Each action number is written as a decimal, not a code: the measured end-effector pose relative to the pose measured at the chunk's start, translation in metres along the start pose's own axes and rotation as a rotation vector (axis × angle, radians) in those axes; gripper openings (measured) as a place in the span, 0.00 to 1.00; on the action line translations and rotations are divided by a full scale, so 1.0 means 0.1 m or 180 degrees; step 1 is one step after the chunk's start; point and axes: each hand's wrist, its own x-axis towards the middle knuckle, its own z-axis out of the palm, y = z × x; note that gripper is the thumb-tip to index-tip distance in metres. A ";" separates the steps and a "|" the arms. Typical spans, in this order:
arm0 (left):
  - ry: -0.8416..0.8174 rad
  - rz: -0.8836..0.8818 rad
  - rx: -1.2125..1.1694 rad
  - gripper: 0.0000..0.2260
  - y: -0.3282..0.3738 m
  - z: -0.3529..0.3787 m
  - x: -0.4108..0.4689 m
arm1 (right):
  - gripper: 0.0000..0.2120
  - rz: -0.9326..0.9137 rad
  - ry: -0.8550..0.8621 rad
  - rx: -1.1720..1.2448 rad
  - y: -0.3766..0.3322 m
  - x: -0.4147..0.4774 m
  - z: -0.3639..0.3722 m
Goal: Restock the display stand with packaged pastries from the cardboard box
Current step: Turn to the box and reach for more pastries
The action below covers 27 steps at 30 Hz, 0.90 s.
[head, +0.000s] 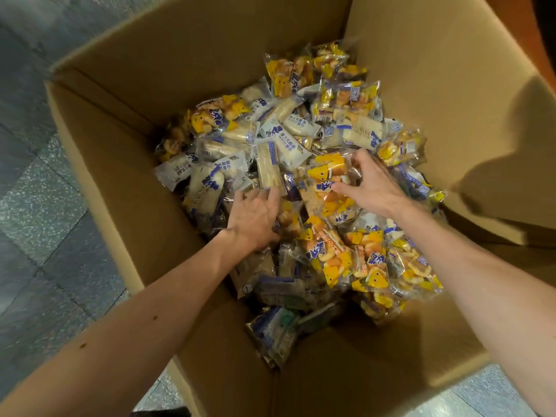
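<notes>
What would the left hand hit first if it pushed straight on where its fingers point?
The long pale bread packet lying just beyond the fingertips of the left hand, inside the cardboard box. They look close to touching it already, though depth is unclear.

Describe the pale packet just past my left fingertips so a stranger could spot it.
Look in the open cardboard box, near its middle. Just beyond the left hand lies a narrow packet. Unlike the yellow-printed packets under the right hand, it is cream with a blue strip down one side.

Left hand [254, 219] touches, right hand [371, 185] grips pastries [288, 136].
</notes>
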 end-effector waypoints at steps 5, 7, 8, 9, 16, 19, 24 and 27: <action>-0.0518 -0.0222 -0.0890 0.39 -0.13 -0.05 -0.08 | 0.26 0.0205 0.0033 0.0644 -0.01 -0.11 -0.17; -0.0638 -0.0263 -0.1047 0.36 -0.13 -0.11 -0.18 | 0.31 0.0418 0.0176 0.1275 0.02 -0.15 -0.25; -0.0660 -0.0302 -0.1279 0.36 -0.13 -0.14 -0.24 | 0.37 0.0535 0.0207 0.1656 0.02 -0.18 -0.29; -0.0629 -0.0387 -0.1681 0.36 -0.13 -0.17 -0.30 | 0.42 0.0668 0.0161 0.2073 0.01 -0.23 -0.32; -0.0117 -0.0658 -0.4520 0.18 -0.06 -0.65 -1.23 | 0.61 0.1054 -0.0507 0.3055 -0.04 -0.79 -0.28; 0.0009 -0.0760 -0.5006 0.23 -0.06 -0.71 -1.73 | 0.33 0.1067 -0.0655 0.3262 -0.27 -1.18 -0.22; 0.0286 -0.0699 -0.5778 0.28 -0.03 -0.68 -2.68 | 0.15 0.0885 -0.0893 0.3134 -0.73 -1.95 -0.14; 0.0681 -0.0771 -0.6096 0.28 -0.04 -0.51 -3.32 | 0.11 0.0661 -0.1218 0.3049 -1.11 -2.49 0.01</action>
